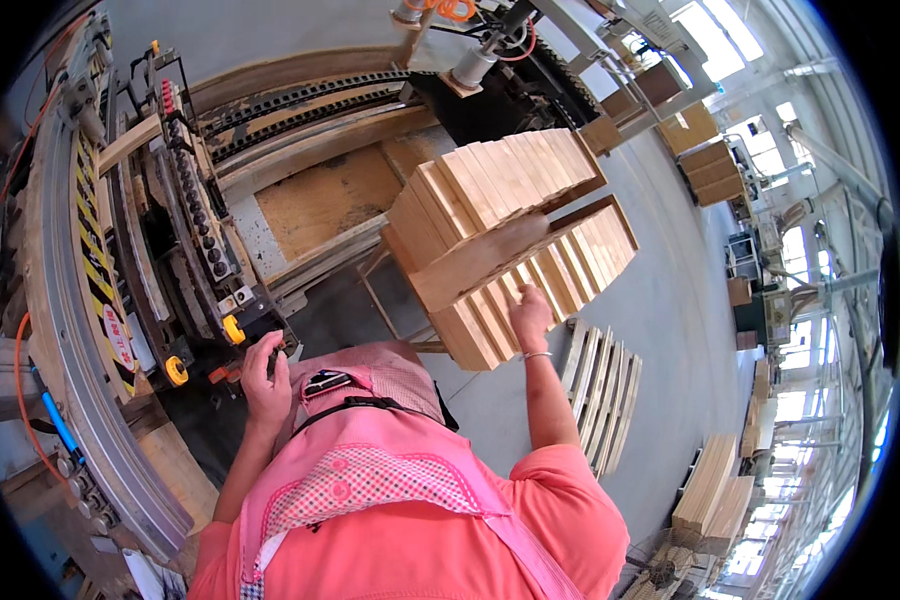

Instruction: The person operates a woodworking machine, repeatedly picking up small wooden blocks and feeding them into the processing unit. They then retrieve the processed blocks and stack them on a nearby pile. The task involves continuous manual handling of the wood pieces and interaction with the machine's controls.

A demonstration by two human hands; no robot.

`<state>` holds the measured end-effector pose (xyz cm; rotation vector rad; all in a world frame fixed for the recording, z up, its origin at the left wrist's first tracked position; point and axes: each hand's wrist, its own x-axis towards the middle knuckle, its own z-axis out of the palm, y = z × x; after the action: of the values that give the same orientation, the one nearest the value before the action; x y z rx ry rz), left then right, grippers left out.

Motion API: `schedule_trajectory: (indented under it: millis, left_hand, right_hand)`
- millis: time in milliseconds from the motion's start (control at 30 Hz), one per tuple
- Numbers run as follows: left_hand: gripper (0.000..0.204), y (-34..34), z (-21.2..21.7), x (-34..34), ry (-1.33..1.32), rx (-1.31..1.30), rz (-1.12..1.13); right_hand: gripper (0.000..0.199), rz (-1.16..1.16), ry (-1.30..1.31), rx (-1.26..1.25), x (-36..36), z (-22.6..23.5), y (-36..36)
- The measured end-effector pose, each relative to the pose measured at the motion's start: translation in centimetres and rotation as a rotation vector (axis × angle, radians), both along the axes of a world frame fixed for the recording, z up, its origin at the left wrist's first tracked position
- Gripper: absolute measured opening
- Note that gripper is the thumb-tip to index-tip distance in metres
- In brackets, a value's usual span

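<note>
My right hand (531,318) reaches forward to the near row of wooden boards (477,330), its fingertips at the board edges. Its fingers are partly bent, and no board is seen lifted in them. Behind that row stands a second row of pale wooden boards (500,178), with a gap between the two. My left hand (267,382) is raised beside my pink apron (375,460), near the machine's yellow knobs (176,370). Its fingers are loosely curled with the thumb apart, and I make out nothing held in it.
A long machine with a metal rail (100,440) and a black-and-yellow striped strip (98,270) runs along the left. Toothed chains (310,108) cross the back. Slatted wood (600,395) lies on the floor at right, with board stacks (712,485) farther off.
</note>
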<state>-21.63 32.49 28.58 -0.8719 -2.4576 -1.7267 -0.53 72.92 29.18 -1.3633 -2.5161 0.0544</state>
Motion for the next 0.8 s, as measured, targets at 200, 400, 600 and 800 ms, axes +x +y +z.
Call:
schedule_trajectory:
  millis: [200,400,600,800]
  left_hand:
    - [0.025,1.9,-0.6,0.8,-0.011,-0.023,-0.001]
    - [0.025,3.3,-0.2,1.7,-0.041,-0.055,0.049]
    - [0.025,4.4,-0.6,2.6,-0.063,-0.066,0.073]
    - [0.025,4.8,-0.5,2.5,-0.053,-0.067,0.044]
  right_hand:
    - [0.037,-0.297,-0.212,-0.022,4.4,-0.1,10.2]
    - [0.037,-0.341,-0.273,-0.11,5.2,-0.7,13.9]
    - [0.043,-0.29,-0.299,-0.017,5.9,-1.6,14.7]
    - [0.039,-0.202,-0.363,-0.042,6.1,-1.2,14.9]
